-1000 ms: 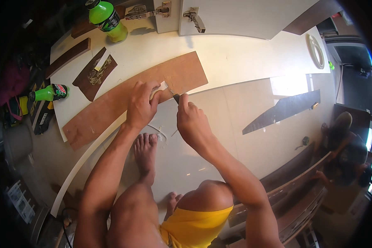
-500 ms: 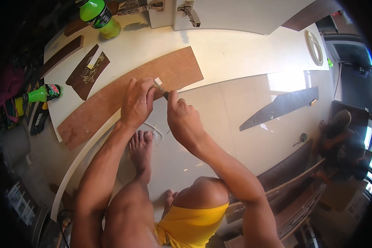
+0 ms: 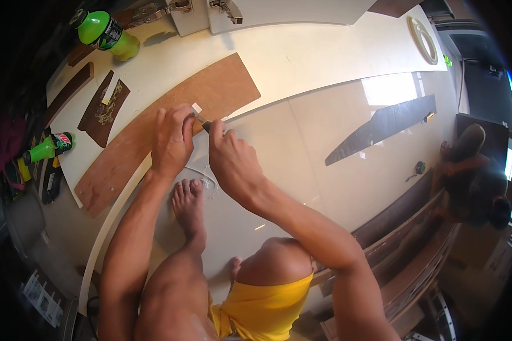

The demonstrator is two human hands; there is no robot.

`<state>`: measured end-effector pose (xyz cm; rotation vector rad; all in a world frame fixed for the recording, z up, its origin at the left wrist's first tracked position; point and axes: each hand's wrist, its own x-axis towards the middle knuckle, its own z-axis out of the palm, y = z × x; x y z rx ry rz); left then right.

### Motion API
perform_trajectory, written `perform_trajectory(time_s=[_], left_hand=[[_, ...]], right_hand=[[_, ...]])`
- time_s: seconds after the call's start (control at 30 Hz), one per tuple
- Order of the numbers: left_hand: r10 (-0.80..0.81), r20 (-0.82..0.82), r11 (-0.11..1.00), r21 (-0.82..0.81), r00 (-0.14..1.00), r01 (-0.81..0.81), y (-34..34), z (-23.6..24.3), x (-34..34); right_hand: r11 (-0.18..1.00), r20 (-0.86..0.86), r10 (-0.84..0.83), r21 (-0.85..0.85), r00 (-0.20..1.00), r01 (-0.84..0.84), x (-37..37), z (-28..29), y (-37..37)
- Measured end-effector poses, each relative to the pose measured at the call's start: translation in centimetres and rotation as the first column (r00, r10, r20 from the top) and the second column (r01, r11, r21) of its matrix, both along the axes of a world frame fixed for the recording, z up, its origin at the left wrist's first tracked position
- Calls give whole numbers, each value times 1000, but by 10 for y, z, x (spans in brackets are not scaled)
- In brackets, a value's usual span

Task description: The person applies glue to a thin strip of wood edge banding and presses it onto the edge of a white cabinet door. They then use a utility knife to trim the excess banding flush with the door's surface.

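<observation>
My left hand (image 3: 172,142) is closed around a long, narrow cream strip (image 3: 107,230), which curves down toward the lower left. A small pale tip (image 3: 197,108) shows just past its fingertips. Close beside it, my right hand (image 3: 233,162) grips a slim hand tool (image 3: 205,123) with a dark handle and a thin metal end. That metal end meets the strip at the left fingertips; its exact shape is too small to tell. Both hands are over the near edge of a reddish-brown wooden board (image 3: 222,85).
The board lies on a white panel (image 3: 301,57) with two green bottles (image 3: 105,34) nearby and a coiled strip (image 3: 424,40) at far right. A dark cut panel (image 3: 381,128) and a tape measure (image 3: 420,167) are on the tiled floor (image 3: 301,187). Another person (image 3: 475,182) crouches at right.
The view has shifted, so the board and bottles appear farther left. Both hands keep their grips on the strip and the tool, and more of the tool's metal end shows.
</observation>
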<state>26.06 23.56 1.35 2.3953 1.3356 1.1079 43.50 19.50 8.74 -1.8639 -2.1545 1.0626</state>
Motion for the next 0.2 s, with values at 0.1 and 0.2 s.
perform_trajectory(time_s=[0.1,0.2], left_hand=[[52,-25,994,-94,998,-54,-4,-2,-1],[75,-5,983,-171,997,-75,-6,-9,-5]], right_hand=[[1000,-73,-17,-24,997,15,4,0,4],[995,-129,-30,-94,991,18,6,0,10]])
